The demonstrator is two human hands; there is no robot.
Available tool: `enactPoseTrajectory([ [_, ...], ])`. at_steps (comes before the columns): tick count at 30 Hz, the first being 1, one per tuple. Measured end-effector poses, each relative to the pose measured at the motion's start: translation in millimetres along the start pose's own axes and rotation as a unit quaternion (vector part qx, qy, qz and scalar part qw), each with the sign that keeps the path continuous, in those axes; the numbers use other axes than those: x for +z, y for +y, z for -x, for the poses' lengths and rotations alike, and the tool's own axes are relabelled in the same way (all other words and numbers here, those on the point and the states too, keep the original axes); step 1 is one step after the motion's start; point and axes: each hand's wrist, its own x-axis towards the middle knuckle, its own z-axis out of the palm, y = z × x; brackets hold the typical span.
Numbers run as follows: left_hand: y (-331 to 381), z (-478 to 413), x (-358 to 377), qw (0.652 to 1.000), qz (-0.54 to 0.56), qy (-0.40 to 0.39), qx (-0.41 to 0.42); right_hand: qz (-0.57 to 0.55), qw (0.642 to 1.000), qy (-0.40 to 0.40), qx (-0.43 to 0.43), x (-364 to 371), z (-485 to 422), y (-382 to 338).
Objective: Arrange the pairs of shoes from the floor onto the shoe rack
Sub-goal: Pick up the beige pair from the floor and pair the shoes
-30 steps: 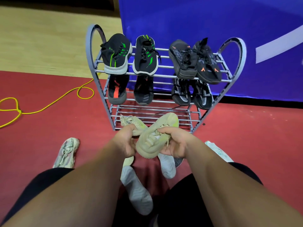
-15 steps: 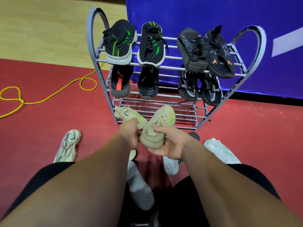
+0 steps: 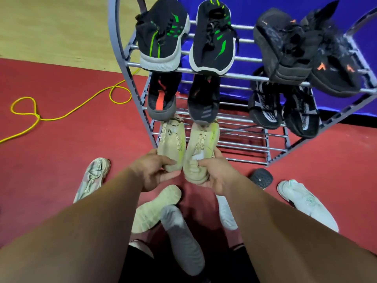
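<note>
Two beige shoes are held side by side at the left end of the bottom shelf of the shoe rack (image 3: 120, 58), one in each hand. The left hand (image 3: 155, 170) grips the heel of the left beige shoe (image 3: 172, 144), thumb on top and fingers curled beneath. The right hand (image 3: 216, 174) grips the heel of the right beige shoe (image 3: 201, 152) the same way, thumb pressed onto its upper. Both shoes lie just beside each other, toes pointing in under the middle shelf, heels out past the front edge. Whether their soles rest on the rails cannot be told.

On the top shelf a black and green pair (image 3: 163, 37) sits at the left end and a black and orange pair (image 3: 285, 48) at the right end. On the middle shelf a black pair with red marks (image 3: 163, 94) stands at the left and a black and white mesh pair (image 3: 265, 107) at the right.

On the red floor (image 3: 51, 160) in front of the rack lie a pale patterned shoe (image 3: 91, 176) to the left, a beige shoe turned sole up (image 3: 155, 209) between the forearms, a white shoe (image 3: 306, 203) to the right and a dark sole (image 3: 261, 177) near the rack's front right corner. A foot in a grey sock (image 3: 181, 237) points toward the rack. A yellow cord (image 3: 71, 111) loops over the floor at the left.
</note>
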Motion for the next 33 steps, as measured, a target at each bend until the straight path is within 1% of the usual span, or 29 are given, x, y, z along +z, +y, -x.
enactPoseTrajectory([
  [5,14,-37,-15,0.999,0.022,-0.013,0.019,0.005,1.000,0.012,-0.019,11,-58,-21],
  [8,31,-61,-19,0.999,0.008,-0.007,0.037,0.007,0.999,0.021,-0.045,13,-84,-38],
  [12,57,-92,-19,0.998,-0.012,-0.012,0.062,0.049,0.995,0.055,-0.073,22,-114,-63],
  [15,67,-111,-16,0.997,-0.007,-0.010,0.079,0.040,0.992,0.088,-0.076,23,-138,-71],
  [16,67,-117,-16,0.997,-0.003,-0.005,0.083,0.058,0.990,0.097,-0.084,22,-140,-69],
  [18,63,-125,-17,0.996,0.006,0.010,0.090,0.169,0.974,0.108,-0.107,21,-133,-64],
  [19,59,-128,-16,0.996,0.010,0.019,0.091,0.208,0.966,0.116,-0.100,20,-128,-61],
  [20,56,-130,-16,0.995,0.011,0.025,0.093,0.219,0.964,0.118,-0.092,19,-125,-60],
  [24,56,-134,-10,0.994,0.023,0.016,0.106,0.193,0.970,0.129,-0.077,20,-126,-62],
  [27,61,-131,-8,0.994,0.018,0.000,0.105,0.175,0.972,0.126,-0.090,25,-128,-59],
  [30,60,-133,-2,0.994,0.018,0.003,0.104,0.147,0.975,0.136,-0.099,26,-133,-54],
  [33,55,-137,0,0.994,0.030,0.002,0.106,0.104,0.985,0.105,-0.089,24,-139,-51],
])
